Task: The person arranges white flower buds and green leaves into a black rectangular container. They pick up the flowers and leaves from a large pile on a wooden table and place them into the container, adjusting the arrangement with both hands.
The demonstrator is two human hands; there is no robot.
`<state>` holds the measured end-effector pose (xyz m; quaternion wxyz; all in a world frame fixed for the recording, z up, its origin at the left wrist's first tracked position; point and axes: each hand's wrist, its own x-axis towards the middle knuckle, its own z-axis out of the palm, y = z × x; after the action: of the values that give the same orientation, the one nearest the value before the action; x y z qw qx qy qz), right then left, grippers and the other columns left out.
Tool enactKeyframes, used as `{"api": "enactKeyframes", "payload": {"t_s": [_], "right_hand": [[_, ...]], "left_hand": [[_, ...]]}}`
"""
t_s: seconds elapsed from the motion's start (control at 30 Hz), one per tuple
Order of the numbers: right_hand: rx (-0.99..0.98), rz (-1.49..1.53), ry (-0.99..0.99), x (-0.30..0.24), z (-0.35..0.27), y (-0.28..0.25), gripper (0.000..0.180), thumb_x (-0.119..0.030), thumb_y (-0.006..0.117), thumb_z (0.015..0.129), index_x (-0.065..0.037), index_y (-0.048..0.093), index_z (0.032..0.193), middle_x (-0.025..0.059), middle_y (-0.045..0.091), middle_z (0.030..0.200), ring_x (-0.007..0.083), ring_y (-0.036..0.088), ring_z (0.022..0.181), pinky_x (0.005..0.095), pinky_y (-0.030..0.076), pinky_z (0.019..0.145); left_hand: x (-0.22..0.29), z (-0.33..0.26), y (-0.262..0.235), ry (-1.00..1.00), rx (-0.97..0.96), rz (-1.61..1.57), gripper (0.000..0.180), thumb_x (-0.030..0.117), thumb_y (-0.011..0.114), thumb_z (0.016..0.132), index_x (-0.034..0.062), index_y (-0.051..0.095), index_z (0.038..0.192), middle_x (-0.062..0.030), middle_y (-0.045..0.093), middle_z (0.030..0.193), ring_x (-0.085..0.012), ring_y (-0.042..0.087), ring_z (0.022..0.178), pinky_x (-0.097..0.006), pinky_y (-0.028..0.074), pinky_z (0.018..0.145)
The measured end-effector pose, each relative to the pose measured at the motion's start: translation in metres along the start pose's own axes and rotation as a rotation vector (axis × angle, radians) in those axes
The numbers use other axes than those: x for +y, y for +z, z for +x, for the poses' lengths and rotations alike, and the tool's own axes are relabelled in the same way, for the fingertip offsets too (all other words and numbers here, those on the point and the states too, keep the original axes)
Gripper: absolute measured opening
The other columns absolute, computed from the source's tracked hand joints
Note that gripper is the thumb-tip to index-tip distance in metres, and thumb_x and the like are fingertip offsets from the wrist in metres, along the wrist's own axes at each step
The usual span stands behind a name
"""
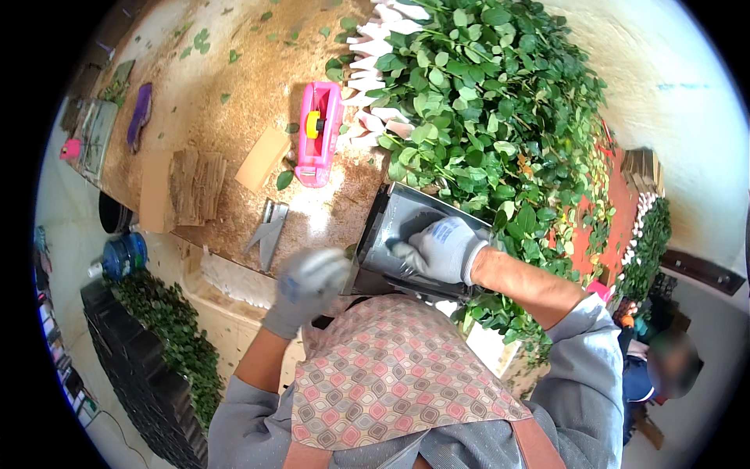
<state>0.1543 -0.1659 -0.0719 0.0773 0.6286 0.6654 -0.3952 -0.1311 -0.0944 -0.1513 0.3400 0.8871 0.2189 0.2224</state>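
My right hand (pixel 441 248), in a grey-white work glove, is inside a grey metal box-like tray (pixel 394 215) at the table's front edge. Its fingers are curled together, and what they hold, if anything, is hidden. My left hand (pixel 312 283), gloved the same way, is just left of the tray and smeared by motion, so its fingers do not show clearly. Beyond it a grey metal stapler-like tool (pixel 269 234) lies on the table. A pink tape dispenser (pixel 334 117) with a yellow core stands farther back, beside a small cardboard piece (pixel 262 160).
A big heap of leafy green stems (pixel 492 109) with pale wrapped heads (pixel 371 62) fills the right. Stacked cardboard pieces (pixel 187 191) and a purple object (pixel 141 117) lie left. A water jug (pixel 125 254) stands below the table; a person (pixel 641 367) is at far right.
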Motion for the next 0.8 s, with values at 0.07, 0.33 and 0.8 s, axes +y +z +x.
{"api": "enactKeyframes", "payload": {"t_s": [0.07,0.33,0.8], "right_hand": [[0.135,0.012,0.121,-0.005,-0.006,0.022,0.055,-0.048,0.049,0.104,-0.005,0.073,0.081,0.0196,0.072,0.081,0.0395,0.071,0.080,0.0501,0.054,0.075],[0.527,0.188,0.312,-0.022,-0.005,0.066,0.055,-0.060,0.059,0.096,-0.007,0.073,0.090,0.0204,0.070,0.080,0.0419,0.068,0.079,0.0496,0.052,0.071],[0.558,0.380,0.565,-0.028,-0.012,0.069,0.046,-0.054,0.071,0.089,-0.010,0.075,0.103,0.0166,0.075,0.096,0.0370,0.071,0.097,0.0464,0.053,0.084]], "left_hand": [[-0.040,-0.015,-0.016,-0.060,0.062,0.189,0.032,0.020,0.076,0.082,0.0072,0.074,0.112,-0.0111,0.068,0.115,-0.0310,0.064,0.096,-0.045,0.052,0.084],[-0.098,-0.058,-0.011,-0.489,-0.200,0.840,0.090,0.043,0.076,0.077,0.0000,0.043,0.149,-0.0149,0.057,0.121,-0.0328,0.057,0.106,-0.050,0.048,0.087],[-0.025,-0.025,-0.060,-0.774,-0.431,-1.114,0.039,0.007,0.062,0.093,0.0012,0.055,0.131,-0.0092,0.064,0.115,-0.0138,0.063,0.099,-0.031,0.053,0.085]]}}
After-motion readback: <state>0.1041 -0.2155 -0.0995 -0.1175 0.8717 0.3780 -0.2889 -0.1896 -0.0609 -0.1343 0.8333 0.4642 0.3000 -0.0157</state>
